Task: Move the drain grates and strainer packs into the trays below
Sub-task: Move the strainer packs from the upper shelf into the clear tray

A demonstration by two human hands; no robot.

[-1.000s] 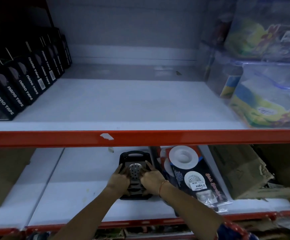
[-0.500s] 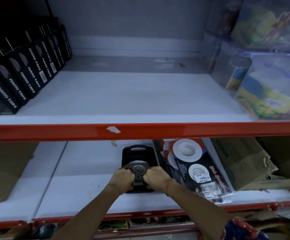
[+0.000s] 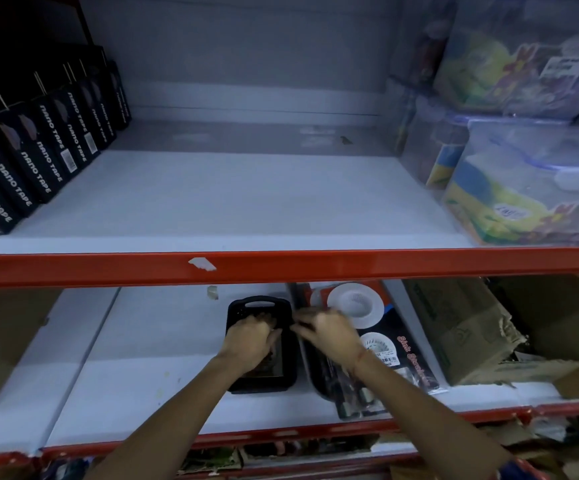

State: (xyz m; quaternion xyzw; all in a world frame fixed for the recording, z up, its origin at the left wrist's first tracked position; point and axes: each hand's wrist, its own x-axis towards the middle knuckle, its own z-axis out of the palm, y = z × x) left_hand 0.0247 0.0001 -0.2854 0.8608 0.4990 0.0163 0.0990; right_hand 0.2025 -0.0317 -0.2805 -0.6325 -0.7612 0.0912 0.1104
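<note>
The left hand (image 3: 251,341) covers most of the black tray's (image 3: 283,379) contents at lower centre. The right hand (image 3: 329,332) is motion-blurred, its grip unreadable. Nano tape boxes (image 3: 21,168) run off the left edge.

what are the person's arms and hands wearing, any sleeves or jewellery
Both forearms are bare up to the frame edge, with no gloves on the left hand or the right hand. A thin reddish-orange bangle or thread circles the right wrist. A bit of patterned red and blue sleeve shows at the right arm's upper end. The right hand is motion-blurred.
</note>
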